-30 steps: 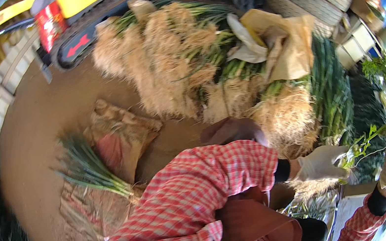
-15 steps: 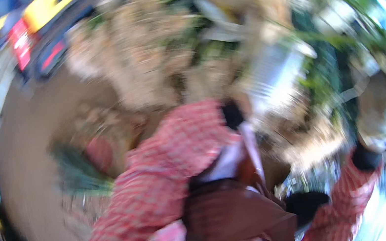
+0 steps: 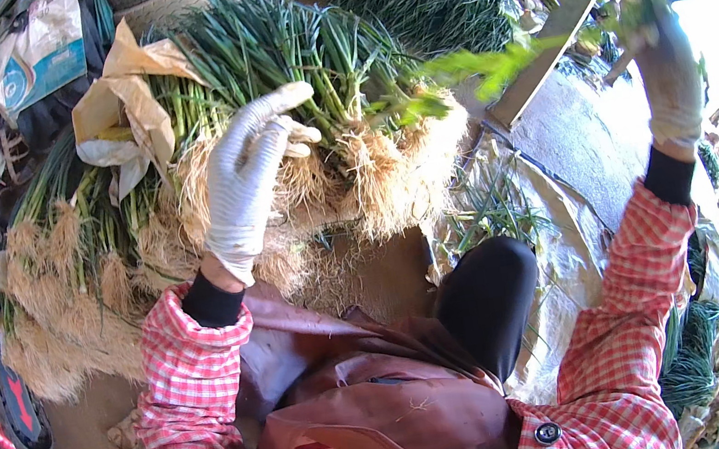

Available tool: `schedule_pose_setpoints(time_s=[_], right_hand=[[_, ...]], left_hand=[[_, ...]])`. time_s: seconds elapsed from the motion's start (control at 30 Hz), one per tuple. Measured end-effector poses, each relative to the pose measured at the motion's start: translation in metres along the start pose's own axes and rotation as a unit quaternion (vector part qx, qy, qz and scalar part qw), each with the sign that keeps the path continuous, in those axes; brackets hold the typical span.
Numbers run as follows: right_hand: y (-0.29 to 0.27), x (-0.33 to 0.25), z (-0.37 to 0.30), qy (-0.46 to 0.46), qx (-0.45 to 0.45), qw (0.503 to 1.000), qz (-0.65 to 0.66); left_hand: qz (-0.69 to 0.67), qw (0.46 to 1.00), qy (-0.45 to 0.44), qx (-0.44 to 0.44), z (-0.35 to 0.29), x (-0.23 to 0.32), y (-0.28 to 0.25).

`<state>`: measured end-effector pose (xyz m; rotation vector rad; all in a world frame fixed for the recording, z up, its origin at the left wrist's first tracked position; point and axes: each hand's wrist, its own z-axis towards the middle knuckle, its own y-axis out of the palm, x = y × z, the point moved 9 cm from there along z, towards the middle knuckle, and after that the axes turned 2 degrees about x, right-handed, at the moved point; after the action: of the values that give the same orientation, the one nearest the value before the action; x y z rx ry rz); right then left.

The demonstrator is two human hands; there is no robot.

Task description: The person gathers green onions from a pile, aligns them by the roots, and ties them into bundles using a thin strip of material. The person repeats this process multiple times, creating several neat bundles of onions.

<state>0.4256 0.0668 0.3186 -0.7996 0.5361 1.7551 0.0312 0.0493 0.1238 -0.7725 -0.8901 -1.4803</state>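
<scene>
My gloved right hand (image 3: 670, 76), at two o'clock, grips a blurred leafy green sprig (image 3: 503, 64), fingers hidden in glare. My left hand (image 3: 246, 181) hovers loosely open over rooted green onion bundles (image 3: 310, 83) at twelve o'clock on dirt ground (image 3: 75, 434).

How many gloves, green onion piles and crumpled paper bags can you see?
White gloves: 2, one on the left hand and one on the right hand
Green onion piles: 2, a near rooty pile and a far green pile
Crumpled brown paper bags: 1
Total: 5
</scene>
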Motion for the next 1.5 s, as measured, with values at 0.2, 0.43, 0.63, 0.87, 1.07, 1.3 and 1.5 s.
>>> schedule_pose_setpoints(time_s=[0.2,0.43,0.63,0.87,1.07,1.3,1.5], right_hand=[[-0.159,0.074,-0.066,0.261,0.117,0.838,-0.465],[0.024,0.245,-0.039,0.304,-0.011,0.858,-0.413],[0.128,0.419,-0.044,0.413,-0.122,0.842,-0.326],[0.137,0.433,-0.038,0.389,-0.104,0.838,-0.369],[0.079,0.336,0.012,0.268,0.027,0.825,-0.496],[0.182,0.299,-0.018,0.207,-0.129,0.805,-0.54],[0.23,0.289,-0.046,0.19,-0.265,0.83,-0.452]], left_hand=[[-0.036,0.999,-0.017,-0.002,0.016,-0.049,0.003],[-0.054,0.994,-0.091,0.038,0.028,-0.113,-0.005],[-0.053,0.991,-0.125,-0.006,0.031,-0.126,0.021],[0.018,0.993,-0.105,-0.051,0.039,-0.13,0.035],[-0.012,0.992,-0.114,-0.061,0.045,-0.155,0.048],[-0.114,0.97,-0.212,-0.022,0.032,-0.183,0.045],[-0.266,0.908,-0.318,0.059,0.016,-0.198,0.029]])
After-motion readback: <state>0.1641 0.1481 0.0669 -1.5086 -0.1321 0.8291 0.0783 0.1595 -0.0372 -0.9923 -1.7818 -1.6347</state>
